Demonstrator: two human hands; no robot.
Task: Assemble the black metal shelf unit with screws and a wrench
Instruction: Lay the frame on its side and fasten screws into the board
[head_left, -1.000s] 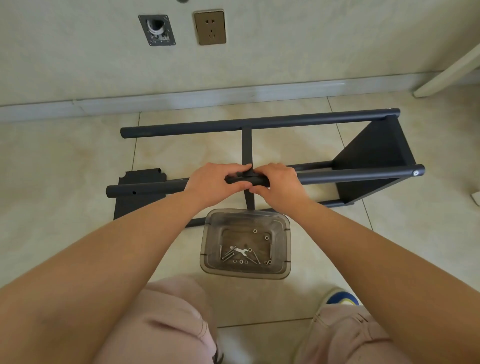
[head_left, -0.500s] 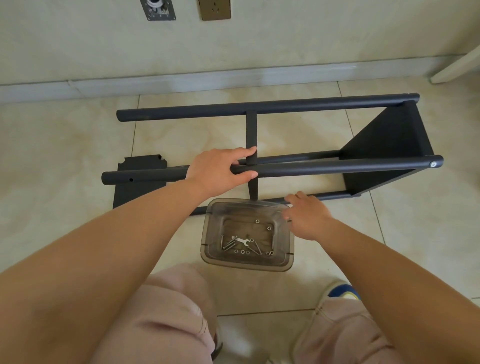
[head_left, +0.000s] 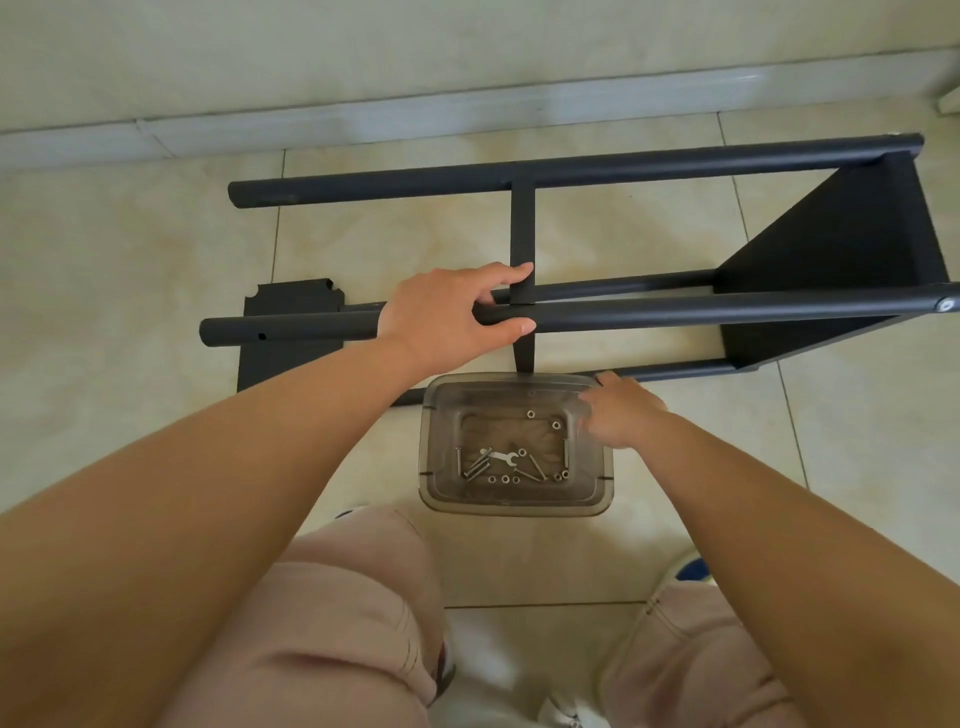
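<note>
The black metal shelf frame (head_left: 727, 312) lies on its side on the tiled floor, with one shelf panel (head_left: 841, 260) fixed at its right end. My left hand (head_left: 447, 312) grips the near upper tube next to a thin cross strut (head_left: 522, 228). A clear plastic tub (head_left: 441, 467) stands in front of the frame and holds several screws (head_left: 566, 452), washers and a small wrench (head_left: 498, 457). My right hand (head_left: 621, 413) rests at the tub's right rim, its fingers reaching over the edge and holding nothing that I can see.
A loose black shelf panel (head_left: 291, 301) lies flat on the floor under the frame's left end. The wall and its skirting board (head_left: 467, 114) run along the far side. My knees and shoes fill the bottom of the view.
My right hand let go of the tube and came down to the tub's right rim. My left hand keeps its hold on the tube. The view tilted downward.
</note>
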